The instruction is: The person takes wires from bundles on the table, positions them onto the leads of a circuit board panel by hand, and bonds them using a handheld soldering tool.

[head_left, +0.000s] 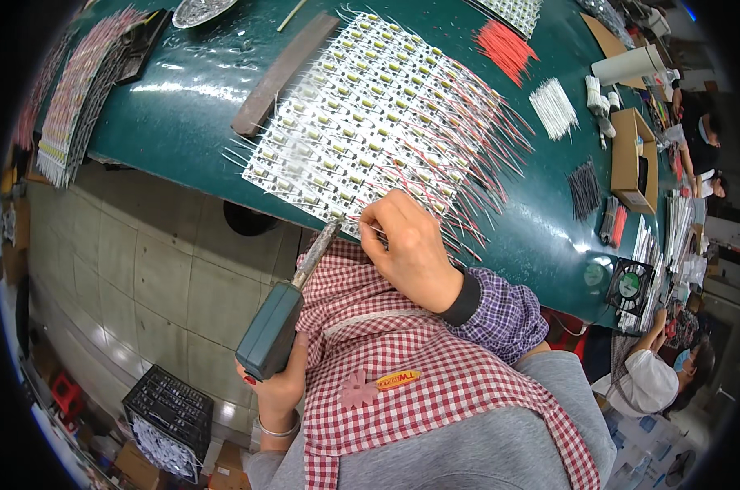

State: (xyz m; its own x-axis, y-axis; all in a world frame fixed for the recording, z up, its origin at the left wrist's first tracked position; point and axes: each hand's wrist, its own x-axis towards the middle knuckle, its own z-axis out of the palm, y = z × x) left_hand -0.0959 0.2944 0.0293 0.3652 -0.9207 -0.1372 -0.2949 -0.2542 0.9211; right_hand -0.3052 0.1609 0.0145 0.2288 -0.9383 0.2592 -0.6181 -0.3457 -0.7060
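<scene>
Head view: our left hand [282,382] clasps the soldering iron [270,331]; our right hand [416,249] pinches, contents hidden. We judge soldering on the boards [345,135] underway, next needing steadiness.

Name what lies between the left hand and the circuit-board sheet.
In the head view, a green-bodied soldering tool: the left hand holds it, and its metal barrel extends to the near edge of the circuit-board sheet.
</scene>
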